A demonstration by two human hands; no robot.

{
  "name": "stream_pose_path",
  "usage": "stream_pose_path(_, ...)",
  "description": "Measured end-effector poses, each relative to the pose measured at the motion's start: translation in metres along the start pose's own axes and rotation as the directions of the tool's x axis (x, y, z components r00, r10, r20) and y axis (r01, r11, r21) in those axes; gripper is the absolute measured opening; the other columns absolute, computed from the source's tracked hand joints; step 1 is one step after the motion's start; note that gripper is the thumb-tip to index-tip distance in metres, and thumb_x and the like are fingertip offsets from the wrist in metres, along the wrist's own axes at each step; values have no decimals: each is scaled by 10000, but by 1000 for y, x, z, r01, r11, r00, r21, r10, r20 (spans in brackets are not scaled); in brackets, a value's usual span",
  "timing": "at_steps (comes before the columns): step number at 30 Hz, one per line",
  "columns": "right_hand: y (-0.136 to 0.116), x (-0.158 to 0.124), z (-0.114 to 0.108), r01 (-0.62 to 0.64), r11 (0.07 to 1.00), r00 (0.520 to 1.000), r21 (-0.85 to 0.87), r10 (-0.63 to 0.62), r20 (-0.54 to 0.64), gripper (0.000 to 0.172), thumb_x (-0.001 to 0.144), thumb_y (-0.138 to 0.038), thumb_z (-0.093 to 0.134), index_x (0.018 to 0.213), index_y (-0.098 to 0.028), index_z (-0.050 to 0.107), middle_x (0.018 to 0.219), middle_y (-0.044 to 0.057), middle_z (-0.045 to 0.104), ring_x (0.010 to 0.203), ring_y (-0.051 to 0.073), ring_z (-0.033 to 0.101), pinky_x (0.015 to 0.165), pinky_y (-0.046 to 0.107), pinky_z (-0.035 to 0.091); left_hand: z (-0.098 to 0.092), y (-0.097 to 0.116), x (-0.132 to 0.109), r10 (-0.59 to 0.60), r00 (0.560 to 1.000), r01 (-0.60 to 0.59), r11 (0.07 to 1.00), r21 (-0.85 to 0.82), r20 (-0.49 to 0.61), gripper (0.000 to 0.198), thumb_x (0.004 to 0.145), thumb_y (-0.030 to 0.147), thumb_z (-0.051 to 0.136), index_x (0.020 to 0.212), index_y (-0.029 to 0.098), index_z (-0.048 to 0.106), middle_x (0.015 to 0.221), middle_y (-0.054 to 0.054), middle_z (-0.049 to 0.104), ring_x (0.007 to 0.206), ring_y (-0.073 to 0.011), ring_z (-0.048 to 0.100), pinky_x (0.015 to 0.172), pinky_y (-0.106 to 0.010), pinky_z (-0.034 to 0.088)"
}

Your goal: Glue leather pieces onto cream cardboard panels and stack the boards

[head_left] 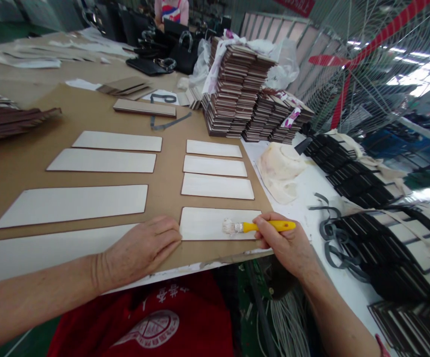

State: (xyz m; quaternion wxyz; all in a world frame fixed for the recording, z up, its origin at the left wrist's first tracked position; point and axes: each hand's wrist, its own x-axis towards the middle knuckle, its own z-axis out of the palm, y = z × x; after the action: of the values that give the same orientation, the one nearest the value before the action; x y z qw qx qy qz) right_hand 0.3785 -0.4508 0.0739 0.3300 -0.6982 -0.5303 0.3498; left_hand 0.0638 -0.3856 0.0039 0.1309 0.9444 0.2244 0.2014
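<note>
My right hand is closed round the yellow handle of a paintbrush. Its bristles, coated with something whitish, rest on a small white panel with a thin dark edge, near the table's front. My left hand presses down at that panel's left edge, its fingers bent and held together. Under my left wrist, a longer white panel is partly covered. Farther back lie more small white panels in a right-hand column and longer white panels in a left-hand column.
Tall stacks of brown-edged boards stand at the back. A crumpled cream cloth lies on the right, beside black stacked pieces and grey strips. A large fan is at upper right. A person appears behind black bags.
</note>
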Motion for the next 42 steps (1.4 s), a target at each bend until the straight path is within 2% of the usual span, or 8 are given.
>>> stream_pose_path(8, 14, -13, -45, -19, 969, 990, -245, -16, -139, 280, 943, -440, 565, 839, -206, 680, 629, -20, 674, 521, 144, 605, 529, 252, 438, 5, -5, -5, 0, 1000, 0, 1000, -13, -8, 229, 1021, 159, 411, 972, 175, 635, 980, -75, 623, 916, -210, 567, 832, -352, 474)
stream_pose_path(15, 13, -25, -62, 17, 961, 967, -275, -86, -239, 288, 942, -463, 592, 869, -206, 700, 617, -19, 673, 551, 151, 622, 571, 261, 450, 7, -9, -9, -5, 1000, 5, 1000, 0, -5, 224, 1008, 163, 432, 975, 192, 652, 987, -62, 635, 933, -210, 580, 863, -344, 466)
stream_pose_path(20, 8, -29, -48, 52, 963, 985, -263, -92, -144, 291, 958, -426, 566, 820, -202, 691, 597, -19, 652, 522, 140, 582, 530, 257, 417, 8, -9, -8, 9, 1000, -9, 1000, 3, -14, 214, 1016, 164, 430, 978, 184, 640, 980, -64, 626, 920, -205, 569, 845, -342, 462)
stream_pose_path(26, -3, -21, -3, 161, 974, 986, -159, -166, -18, 282, 963, -392, 552, 819, -200, 701, 649, -9, 654, 544, 134, 576, 525, 247, 427, 8, -7, -6, -5, 1000, 5, 1000, -20, 2, 232, 1027, 160, 404, 980, 165, 631, 969, -76, 610, 906, -205, 555, 817, -351, 468)
stream_pose_path(29, -5, -12, 21, 164, 986, 986, -7, -164, 39, 281, 965, -414, 566, 838, -199, 696, 661, -1, 663, 553, 137, 591, 541, 247, 454, 6, -4, -3, -31, 999, 32, 999, -21, 22, 245, 1031, 163, 398, 946, 159, 628, 949, -84, 607, 900, -210, 552, 813, -356, 473)
stream_pose_path(32, -9, -1, 34, 118, 974, 993, 194, -118, -9, 309, 937, -481, 616, 898, -191, 713, 689, 16, 688, 547, 134, 600, 548, 243, 480, 1, 2, 1, -49, 998, 50, 999, -19, 50, 236, 1022, 165, 413, 918, 160, 624, 936, -87, 607, 892, -213, 555, 812, -351, 483)
stream_pose_path(38, -32, 31, 23, 119, 895, 990, 431, -76, -117, 323, 826, -489, 750, 952, -192, 750, 669, 28, 671, 505, 115, 542, 485, 215, 457, -32, -5, 1, -66, 998, 65, 997, -51, -13, 169, 986, 185, 497, 1109, 166, 612, 1093, -96, 632, 1010, -204, 584, 935, -339, 499)
stream_pose_path(42, -60, 54, 23, 89, 859, 996, 504, -69, -58, 367, 737, -511, 810, 887, -179, 767, 645, 43, 653, 484, 117, 519, 432, 214, 436, -72, -48, -20, -162, 983, 171, 980, 105, -91, 185, 981, 179, 477, 1082, 166, 631, 1066, -98, 641, 1011, -216, 589, 939, -364, 494)
